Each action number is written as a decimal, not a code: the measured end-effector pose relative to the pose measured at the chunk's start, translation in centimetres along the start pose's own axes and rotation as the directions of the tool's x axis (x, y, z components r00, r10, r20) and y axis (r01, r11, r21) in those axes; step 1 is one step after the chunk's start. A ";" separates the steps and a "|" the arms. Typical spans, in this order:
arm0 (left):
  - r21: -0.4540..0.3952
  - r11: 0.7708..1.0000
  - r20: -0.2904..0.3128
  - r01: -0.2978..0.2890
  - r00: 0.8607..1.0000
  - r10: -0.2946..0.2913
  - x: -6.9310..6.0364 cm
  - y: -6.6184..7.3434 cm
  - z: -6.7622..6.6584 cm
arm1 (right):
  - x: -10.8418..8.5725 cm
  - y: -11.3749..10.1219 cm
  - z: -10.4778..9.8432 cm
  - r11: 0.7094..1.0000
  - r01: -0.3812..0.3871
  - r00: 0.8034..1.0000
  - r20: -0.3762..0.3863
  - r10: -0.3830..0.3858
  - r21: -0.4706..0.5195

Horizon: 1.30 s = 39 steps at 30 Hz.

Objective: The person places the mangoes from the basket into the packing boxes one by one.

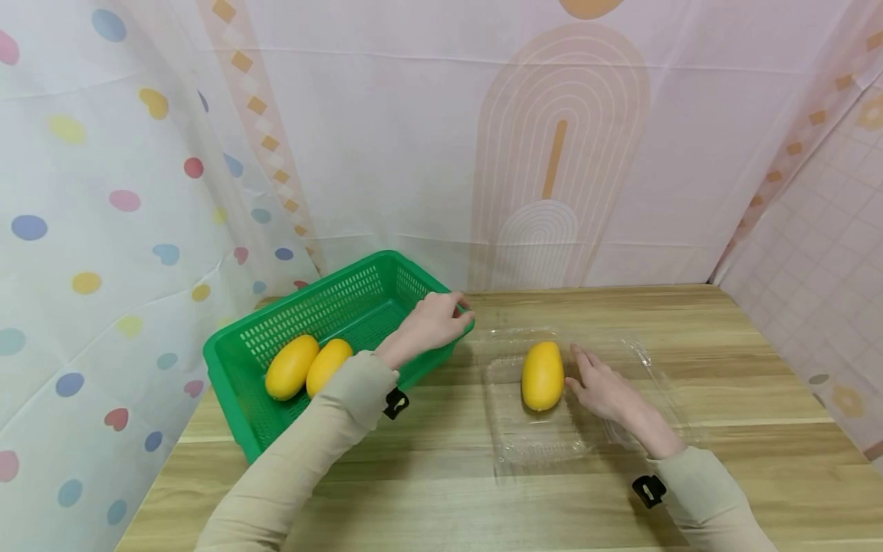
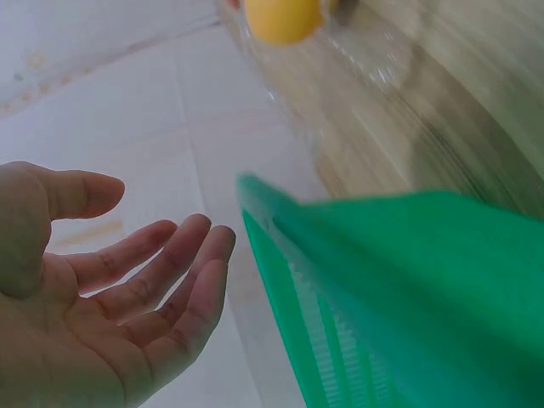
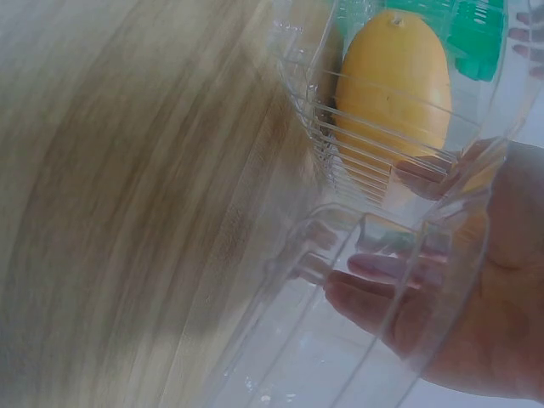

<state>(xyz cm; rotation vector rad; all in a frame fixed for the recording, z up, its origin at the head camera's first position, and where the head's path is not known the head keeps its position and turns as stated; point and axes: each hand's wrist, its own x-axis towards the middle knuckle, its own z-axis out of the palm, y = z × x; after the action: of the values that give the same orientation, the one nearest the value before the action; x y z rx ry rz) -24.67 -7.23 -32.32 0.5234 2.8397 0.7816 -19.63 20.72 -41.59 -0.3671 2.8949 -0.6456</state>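
Observation:
In the head view, a smooth yellow melon (image 1: 543, 376) lies in a clear plastic clamshell box (image 1: 510, 448) whose lid is folded out to the right. The right hand (image 1: 607, 395) is just right of this melon, fingers extended, around the box's middle. Through the clear plastic in the right wrist view, the right hand (image 3: 501, 297) shows with the melon (image 3: 393, 89) beyond it. Above the near right corner of a green basket (image 1: 237, 418) hovers the left hand (image 1: 436, 318). Its fingers (image 2: 161, 280) are loosely bent and hold nothing, apart from the basket rim (image 2: 280, 217).
Two more yellow melons (image 1: 293, 367) lie side by side in the basket's left part, one partly hidden by the left forearm. The wooden table (image 1: 441, 498) carries everything. Patterned curtains (image 1: 386, 153) hang behind and at both sides.

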 end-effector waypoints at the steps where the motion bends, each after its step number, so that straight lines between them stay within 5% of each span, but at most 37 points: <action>1: 0.006 1.000 -0.003 0.005 1.000 -0.005 -0.1 -0.4 -0.3 | 0.0 0.0 0.0 1.000 0.001 1.000 0.001 -0.001 -0.002; 11: 0.080 0.991 -0.010 0.110 0.994 -0.109 -1.2 -4.8 -3.7 | 0.1 -0.1 0.0 1.000 0.004 1.000 -0.001 -0.004 -0.005; 22: 0.208 0.961 0.107 0.183 0.972 -0.208 -2.5 -8.8 -5.9 | -0.1 -0.3 -0.1 1.000 0.005 1.000 -0.003 -0.005 -0.009; 31: 0.284 0.912 0.192 0.294 0.915 -0.355 -3.7 -11.0 -5.9 | -0.1 -0.3 0.0 1.000 0.003 1.000 -0.006 -0.003 -0.007; 39: 0.362 0.814 0.154 0.455 0.832 -0.534 -4.5 -11.9 -5.6 | 0.0 -0.1 0.0 1.000 -0.006 1.000 0.001 0.006 -0.007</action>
<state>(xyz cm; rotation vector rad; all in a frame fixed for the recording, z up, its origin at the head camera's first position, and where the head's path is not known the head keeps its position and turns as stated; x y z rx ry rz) -25.23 -21.09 -33.56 -0.1065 2.6706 0.1541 -19.56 20.62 -41.53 -0.3601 2.8967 -0.6348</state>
